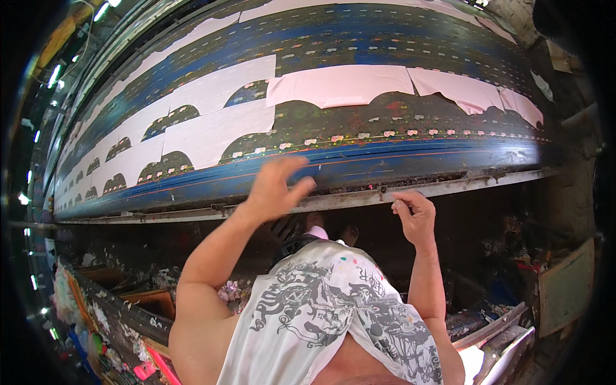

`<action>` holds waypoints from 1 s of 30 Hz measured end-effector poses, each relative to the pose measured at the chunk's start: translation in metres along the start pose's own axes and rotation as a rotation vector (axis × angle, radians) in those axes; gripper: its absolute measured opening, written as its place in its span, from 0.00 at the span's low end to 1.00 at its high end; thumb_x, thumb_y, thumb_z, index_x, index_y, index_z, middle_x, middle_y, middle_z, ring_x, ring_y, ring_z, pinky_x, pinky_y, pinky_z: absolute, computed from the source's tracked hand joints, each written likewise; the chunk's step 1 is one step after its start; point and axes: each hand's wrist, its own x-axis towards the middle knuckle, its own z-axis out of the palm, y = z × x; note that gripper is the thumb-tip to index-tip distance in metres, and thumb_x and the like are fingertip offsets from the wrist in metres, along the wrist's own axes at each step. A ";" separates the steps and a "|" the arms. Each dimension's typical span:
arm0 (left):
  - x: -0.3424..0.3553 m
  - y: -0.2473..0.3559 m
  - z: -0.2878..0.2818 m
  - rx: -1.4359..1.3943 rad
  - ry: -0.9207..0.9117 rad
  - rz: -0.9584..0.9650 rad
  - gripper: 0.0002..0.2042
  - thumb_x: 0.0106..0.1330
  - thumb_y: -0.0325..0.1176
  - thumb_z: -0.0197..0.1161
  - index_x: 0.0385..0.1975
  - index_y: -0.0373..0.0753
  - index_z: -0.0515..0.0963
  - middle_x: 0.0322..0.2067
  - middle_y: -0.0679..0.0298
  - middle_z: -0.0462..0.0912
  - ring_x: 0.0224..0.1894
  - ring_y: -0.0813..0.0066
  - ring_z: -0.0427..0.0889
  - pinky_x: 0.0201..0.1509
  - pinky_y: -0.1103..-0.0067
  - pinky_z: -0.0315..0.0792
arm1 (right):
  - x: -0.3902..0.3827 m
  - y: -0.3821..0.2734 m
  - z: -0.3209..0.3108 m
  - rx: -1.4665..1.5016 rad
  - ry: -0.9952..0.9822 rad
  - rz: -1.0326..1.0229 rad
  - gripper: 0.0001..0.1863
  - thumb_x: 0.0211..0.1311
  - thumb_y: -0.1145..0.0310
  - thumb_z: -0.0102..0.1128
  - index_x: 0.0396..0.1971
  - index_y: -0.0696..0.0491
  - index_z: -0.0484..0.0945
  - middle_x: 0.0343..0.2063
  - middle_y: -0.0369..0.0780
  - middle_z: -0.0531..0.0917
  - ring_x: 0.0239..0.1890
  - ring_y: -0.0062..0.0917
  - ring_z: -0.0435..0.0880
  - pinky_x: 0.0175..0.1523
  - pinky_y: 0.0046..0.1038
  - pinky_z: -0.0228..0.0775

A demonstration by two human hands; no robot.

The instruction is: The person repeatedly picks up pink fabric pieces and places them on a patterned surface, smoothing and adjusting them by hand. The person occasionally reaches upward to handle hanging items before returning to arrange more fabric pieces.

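From the table's (pixel 398 157) far left end, pale fabric pieces (pixel 212 131) already lie in rows. My left hand (pixel 274 187) hovers spread over the near edge; my right hand (pixel 416 215) curls on the rail, near-edge patches bare.

Motion-blurred left hand (pixel 274 186) fingers, table's (pixel 359 160) far ends beyond the frame — feet (pixel 330 232) half-hidden under its rail (pixel 449 187)

Even, bright light falls on the long blue printing table (pixel 359 160) with little glare, while the space beneath its metal edge lies in deep shadow — the raised left hand (pixel 276 186) is motion-blurred, and the table bows strongly toward the black fisheye rim.
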 end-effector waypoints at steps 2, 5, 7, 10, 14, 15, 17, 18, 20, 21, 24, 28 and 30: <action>0.019 -0.063 -0.001 0.286 0.181 -0.059 0.22 0.72 0.42 0.75 0.58 0.32 0.86 0.60 0.46 0.88 0.63 0.44 0.85 0.69 0.55 0.75 | 0.011 0.000 0.000 0.018 0.030 -0.009 0.10 0.71 0.84 0.64 0.47 0.59 0.90 0.32 0.38 0.88 0.32 0.20 0.86 0.41 0.24 0.78; 0.042 -0.127 -0.012 0.528 0.164 -0.209 0.29 0.74 0.48 0.71 0.66 0.32 0.79 0.67 0.46 0.82 0.72 0.43 0.77 0.77 0.50 0.65 | 0.021 0.002 0.001 -0.036 0.011 -0.049 0.10 0.72 0.84 0.63 0.47 0.59 0.89 0.32 0.38 0.87 0.32 0.20 0.85 0.40 0.24 0.77; 0.049 -0.141 -0.006 0.663 0.036 -0.220 0.34 0.76 0.51 0.68 0.73 0.32 0.73 0.73 0.46 0.77 0.78 0.43 0.70 0.82 0.48 0.58 | 0.030 -0.005 0.004 -0.110 -0.029 -0.076 0.11 0.73 0.85 0.61 0.48 0.61 0.88 0.33 0.38 0.86 0.33 0.19 0.85 0.41 0.23 0.77; 0.045 -0.135 -0.018 0.722 -0.276 -0.071 0.44 0.79 0.58 0.62 0.83 0.31 0.57 0.81 0.46 0.65 0.85 0.42 0.57 0.88 0.49 0.48 | 0.045 -0.020 0.005 -0.249 -0.085 -0.134 0.11 0.71 0.85 0.62 0.48 0.60 0.88 0.32 0.38 0.86 0.33 0.20 0.85 0.41 0.24 0.77; 0.025 -0.151 -0.031 0.492 -0.276 0.126 0.47 0.79 0.65 0.56 0.83 0.31 0.57 0.83 0.45 0.58 0.86 0.43 0.54 0.89 0.49 0.45 | 0.068 -0.025 0.012 -0.241 -0.087 -0.074 0.10 0.71 0.84 0.63 0.47 0.60 0.89 0.32 0.39 0.87 0.33 0.21 0.86 0.41 0.25 0.77; 0.024 -0.162 -0.035 0.587 -0.266 0.086 0.47 0.79 0.65 0.55 0.83 0.31 0.57 0.84 0.46 0.57 0.87 0.43 0.53 0.89 0.49 0.45 | 0.076 -0.029 0.015 -0.237 -0.092 -0.060 0.10 0.71 0.84 0.63 0.47 0.60 0.89 0.32 0.39 0.87 0.34 0.21 0.87 0.41 0.25 0.77; 0.030 -0.175 -0.045 0.783 -0.249 0.007 0.47 0.79 0.66 0.55 0.83 0.32 0.58 0.85 0.48 0.55 0.87 0.44 0.51 0.90 0.50 0.45 | 0.088 -0.030 0.021 -0.239 -0.118 -0.045 0.11 0.70 0.84 0.63 0.47 0.59 0.89 0.32 0.40 0.87 0.34 0.21 0.87 0.41 0.25 0.77; 0.029 -0.178 -0.045 0.769 -0.265 0.013 0.46 0.79 0.66 0.55 0.83 0.33 0.58 0.85 0.50 0.55 0.87 0.44 0.50 0.89 0.50 0.45 | 0.094 -0.027 0.022 -0.247 -0.143 -0.044 0.12 0.70 0.83 0.64 0.48 0.59 0.90 0.33 0.40 0.87 0.34 0.21 0.86 0.41 0.25 0.77; 0.035 -0.174 -0.045 0.721 -0.285 0.018 0.46 0.79 0.66 0.55 0.83 0.33 0.59 0.85 0.50 0.56 0.87 0.44 0.50 0.89 0.50 0.46 | 0.110 -0.024 0.029 -0.253 -0.197 -0.055 0.12 0.69 0.83 0.65 0.48 0.59 0.90 0.33 0.40 0.87 0.34 0.22 0.86 0.40 0.26 0.77; 0.036 -0.173 -0.044 0.696 -0.294 0.020 0.46 0.79 0.66 0.54 0.83 0.33 0.60 0.85 0.51 0.56 0.87 0.43 0.51 0.89 0.50 0.47 | 0.118 -0.023 0.033 -0.254 -0.229 -0.062 0.12 0.69 0.83 0.65 0.48 0.59 0.90 0.32 0.40 0.87 0.33 0.22 0.85 0.40 0.26 0.77; 0.049 -0.175 -0.045 0.634 -0.287 0.010 0.46 0.79 0.66 0.55 0.83 0.32 0.60 0.84 0.49 0.58 0.87 0.42 0.52 0.88 0.49 0.49 | 0.153 -0.012 0.040 -0.290 -0.324 -0.112 0.12 0.68 0.83 0.65 0.47 0.58 0.89 0.31 0.41 0.86 0.32 0.27 0.85 0.39 0.28 0.77; 0.079 -0.185 -0.028 0.613 -0.100 -0.135 0.43 0.79 0.61 0.58 0.82 0.32 0.61 0.83 0.47 0.60 0.86 0.41 0.54 0.87 0.49 0.51 | 0.216 -0.004 0.049 -0.509 -0.405 -0.311 0.06 0.64 0.79 0.69 0.40 0.56 0.87 0.32 0.45 0.86 0.36 0.40 0.87 0.42 0.37 0.79; 0.103 -0.187 -0.012 0.497 0.046 -0.200 0.41 0.79 0.58 0.61 0.81 0.32 0.62 0.83 0.47 0.61 0.86 0.41 0.55 0.87 0.50 0.51 | 0.253 0.014 0.040 -0.673 -0.404 -0.383 0.03 0.63 0.73 0.72 0.35 0.52 0.86 0.32 0.44 0.86 0.40 0.41 0.86 0.45 0.41 0.80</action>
